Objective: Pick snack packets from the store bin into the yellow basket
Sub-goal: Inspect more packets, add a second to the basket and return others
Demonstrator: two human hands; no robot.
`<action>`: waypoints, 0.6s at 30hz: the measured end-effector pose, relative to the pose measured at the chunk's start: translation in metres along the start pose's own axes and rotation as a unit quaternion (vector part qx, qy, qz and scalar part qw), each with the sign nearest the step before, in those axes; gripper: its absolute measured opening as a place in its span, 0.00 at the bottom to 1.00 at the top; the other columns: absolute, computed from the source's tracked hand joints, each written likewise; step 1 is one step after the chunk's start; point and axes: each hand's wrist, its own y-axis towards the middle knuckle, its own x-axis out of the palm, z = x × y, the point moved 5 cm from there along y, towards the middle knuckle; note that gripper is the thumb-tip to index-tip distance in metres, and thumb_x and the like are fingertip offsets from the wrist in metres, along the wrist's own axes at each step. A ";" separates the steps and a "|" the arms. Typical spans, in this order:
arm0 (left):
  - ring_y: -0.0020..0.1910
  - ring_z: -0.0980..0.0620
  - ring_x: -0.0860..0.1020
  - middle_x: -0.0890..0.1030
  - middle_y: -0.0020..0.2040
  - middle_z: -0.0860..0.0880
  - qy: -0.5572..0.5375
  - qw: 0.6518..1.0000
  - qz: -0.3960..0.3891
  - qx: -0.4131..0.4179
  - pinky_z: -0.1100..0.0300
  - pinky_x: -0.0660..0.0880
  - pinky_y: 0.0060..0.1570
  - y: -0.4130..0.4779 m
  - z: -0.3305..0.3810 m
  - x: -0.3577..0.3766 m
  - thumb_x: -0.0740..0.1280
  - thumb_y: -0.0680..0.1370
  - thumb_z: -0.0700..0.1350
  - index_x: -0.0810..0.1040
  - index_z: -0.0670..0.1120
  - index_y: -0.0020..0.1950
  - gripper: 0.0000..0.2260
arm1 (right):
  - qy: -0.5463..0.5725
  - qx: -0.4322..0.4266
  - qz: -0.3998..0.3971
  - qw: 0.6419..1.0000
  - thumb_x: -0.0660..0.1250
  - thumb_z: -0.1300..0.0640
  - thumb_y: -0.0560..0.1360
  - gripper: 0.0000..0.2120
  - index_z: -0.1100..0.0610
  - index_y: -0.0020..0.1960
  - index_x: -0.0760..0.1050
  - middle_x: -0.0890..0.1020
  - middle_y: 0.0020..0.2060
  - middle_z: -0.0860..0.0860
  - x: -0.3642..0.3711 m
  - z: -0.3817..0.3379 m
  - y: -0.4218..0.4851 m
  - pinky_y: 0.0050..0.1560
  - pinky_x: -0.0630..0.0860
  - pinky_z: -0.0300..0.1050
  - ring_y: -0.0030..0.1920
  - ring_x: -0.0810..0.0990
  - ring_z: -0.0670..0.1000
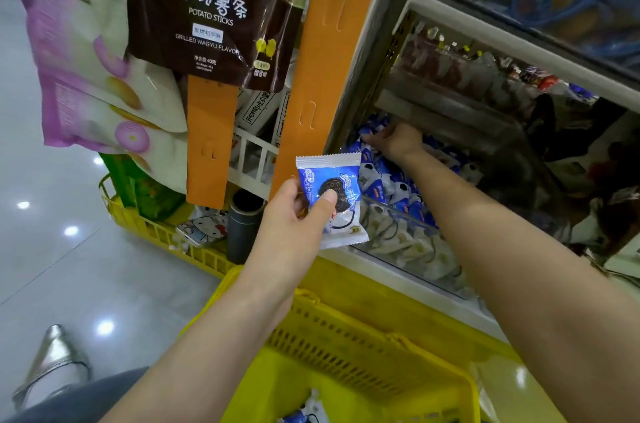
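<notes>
My left hand (294, 214) holds a blue and white snack packet (337, 197) with a dark cookie picture, thumb pressed on its front, just in front of the store bin. The clear-fronted store bin (415, 249) is heaped with several like packets (391, 180). My right hand (394, 142) reaches deep into the bin's far left corner, fingers curled on a blue packet there. The yellow basket (346, 336) sits below my arms at the bottom centre, with a packet (308, 412) showing at its floor.
An orange hanging strip (325, 59) with potato stick bags (214, 7) hangs left of the bin. A second yellow crate (166, 235) on the floor holds a dark cylinder (244, 225) and a cartoon-printed item. Shelves with other snacks rise at right. A shoe (52, 363) stands on glossy floor.
</notes>
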 end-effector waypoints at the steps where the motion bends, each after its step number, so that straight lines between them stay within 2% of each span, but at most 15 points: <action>1: 0.49 0.64 0.78 0.81 0.53 0.54 0.000 1.000 -0.001 0.000 0.77 0.73 0.39 0.000 0.000 0.001 0.63 0.79 0.45 0.73 0.55 0.52 0.05 | 0.008 0.000 0.003 1.000 0.67 0.48 0.74 0.15 0.59 0.47 0.67 0.78 0.53 0.58 -0.001 0.000 -0.001 0.49 0.65 0.41 0.60 0.74 0.55; 3: 0.49 0.65 0.78 0.80 0.52 0.55 0.003 1.000 -0.005 0.001 0.77 0.72 0.38 -0.001 0.000 0.002 0.62 0.79 0.46 0.72 0.57 0.51 0.05 | 0.042 -0.008 -0.009 0.999 0.64 0.49 0.76 0.13 0.59 0.41 0.71 0.76 0.40 0.57 -0.005 0.001 -0.005 0.46 0.66 0.42 0.49 0.75 0.54; 5: 0.50 0.64 0.78 0.80 0.53 0.55 0.002 1.000 -0.010 0.000 0.78 0.72 0.37 -0.003 0.000 0.003 0.62 0.79 0.46 0.72 0.57 0.51 0.05 | 0.057 -0.031 -0.034 0.997 0.59 0.48 0.79 0.18 0.63 0.44 0.76 0.74 0.36 0.58 -0.012 0.000 -0.015 0.43 0.65 0.42 0.43 0.74 0.54; 7: 0.52 0.63 0.77 0.80 0.52 0.55 0.004 1.000 -0.014 0.002 0.77 0.72 0.38 -0.006 0.000 0.004 0.62 0.79 0.47 0.73 0.57 0.52 0.05 | 0.055 -0.060 -0.058 0.995 0.55 0.48 0.80 0.21 0.65 0.47 0.77 0.74 0.36 0.62 -0.019 -0.001 -0.030 0.41 0.64 0.43 0.40 0.74 0.56; 9: 0.53 0.60 0.77 0.80 0.52 0.53 0.004 1.000 -0.016 0.001 0.72 0.73 0.42 -0.008 -0.001 0.005 0.63 0.78 0.47 0.73 0.56 0.53 0.05 | 0.040 -0.089 -0.047 0.994 0.54 0.49 0.81 0.20 0.65 0.52 0.75 0.77 0.43 0.65 -0.027 -0.001 -0.049 0.43 0.66 0.44 0.45 0.76 0.59; 11: 0.54 0.57 0.77 0.80 0.52 0.51 0.004 1.000 -0.016 -0.009 0.67 0.73 0.45 -0.011 -0.003 0.007 0.63 0.78 0.47 0.73 0.56 0.53 0.06 | 0.068 -0.127 0.015 0.989 0.55 0.51 0.81 0.15 0.59 0.58 0.74 0.80 0.49 0.56 -0.039 -0.002 -0.075 0.45 0.68 0.39 0.51 0.77 0.54; 13: 0.55 0.54 0.77 0.80 0.52 0.48 0.013 0.999 -0.020 -0.027 0.62 0.74 0.49 -0.014 -0.007 0.008 0.63 0.78 0.47 0.73 0.55 0.54 0.06 | 0.139 -0.170 0.078 0.972 0.57 0.53 0.80 0.11 0.56 0.56 0.74 0.80 0.48 0.51 -0.052 -0.005 -0.111 0.40 0.68 0.30 0.48 0.77 0.47; 14: 0.55 0.53 0.78 0.80 0.53 0.48 0.019 0.999 -0.025 -0.038 0.58 0.75 0.53 -0.017 -0.010 0.010 0.63 0.78 0.47 0.73 0.53 0.56 0.07 | 0.162 -0.189 0.100 0.963 0.58 0.54 0.80 0.09 0.55 0.55 0.74 0.80 0.46 0.50 -0.056 -0.006 -0.131 0.40 0.68 0.28 0.46 0.77 0.45; 16: 0.54 0.53 0.79 0.80 0.54 0.49 0.029 0.997 -0.042 -0.056 0.56 0.76 0.54 -0.023 -0.015 0.014 0.63 0.78 0.47 0.73 0.52 0.58 0.09 | 0.190 -0.221 0.109 0.950 0.59 0.55 0.79 0.07 0.52 0.54 0.73 0.79 0.43 0.46 -0.058 -0.005 -0.170 0.38 0.69 0.27 0.41 0.75 0.39; 18: 0.51 0.55 0.79 0.81 0.52 0.51 0.037 0.995 -0.064 -0.061 0.61 0.76 0.47 -0.029 -0.019 0.018 0.63 0.78 0.47 0.73 0.52 0.59 0.10 | 0.216 -0.222 0.076 0.948 0.61 0.54 0.78 0.08 0.50 0.56 0.72 0.77 0.44 0.41 -0.050 0.001 -0.202 0.42 0.70 0.26 0.43 0.75 0.36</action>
